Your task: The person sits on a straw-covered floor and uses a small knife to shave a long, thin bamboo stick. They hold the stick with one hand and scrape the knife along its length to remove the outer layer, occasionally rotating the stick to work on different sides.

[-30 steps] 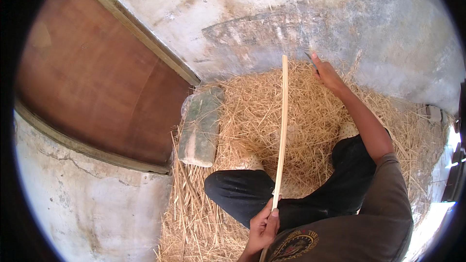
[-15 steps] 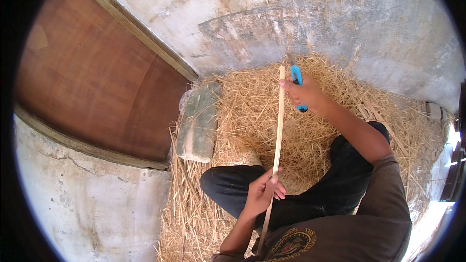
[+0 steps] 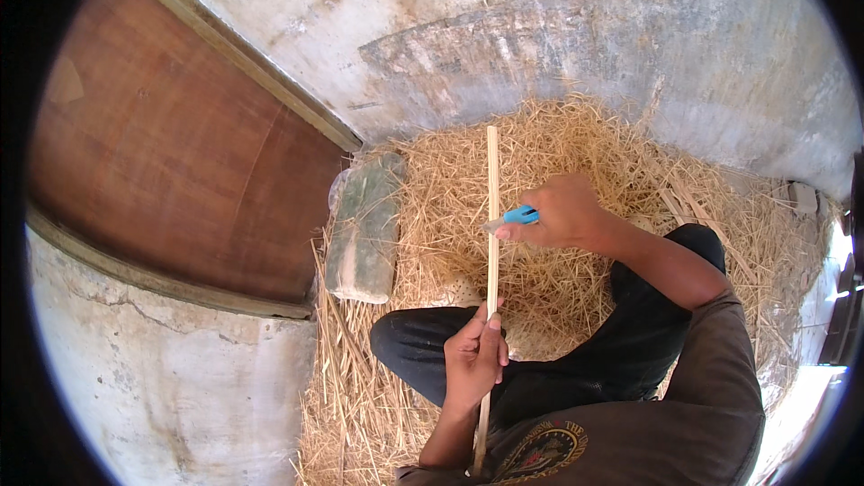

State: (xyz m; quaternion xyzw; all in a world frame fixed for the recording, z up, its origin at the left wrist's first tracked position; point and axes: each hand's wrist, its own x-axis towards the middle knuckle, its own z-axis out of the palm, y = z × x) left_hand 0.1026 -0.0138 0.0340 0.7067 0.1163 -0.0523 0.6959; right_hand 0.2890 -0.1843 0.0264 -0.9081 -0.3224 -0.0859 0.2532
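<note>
A long, pale strip of wood or bamboo (image 3: 492, 180) runs from my lap up over the straw, nearly upright in the picture. My left hand (image 3: 474, 355) is closed around its lower part, thumb lying along it. Higher up, my right hand (image 3: 562, 211) grips a blue utility knife (image 3: 521, 215). Its blade lies against the strip's right side or across it, with my right thumb close to the wood. The knife's handle is mostly hidden in my fist.
Straw-like shavings (image 3: 540, 297) cover the floor around my crossed legs. A greenish-grey stone-like block (image 3: 364, 229) lies at the left, near a brown door panel (image 3: 198, 153). A stained wall (image 3: 540, 36) rises beyond the pile. Longer strips (image 3: 346, 351) lie at the lower left.
My right hand has come down and left, turning the knife from pointing up to pointing left at the strip. The strip has swung slightly left, and my left hand has closed more firmly on it.
</note>
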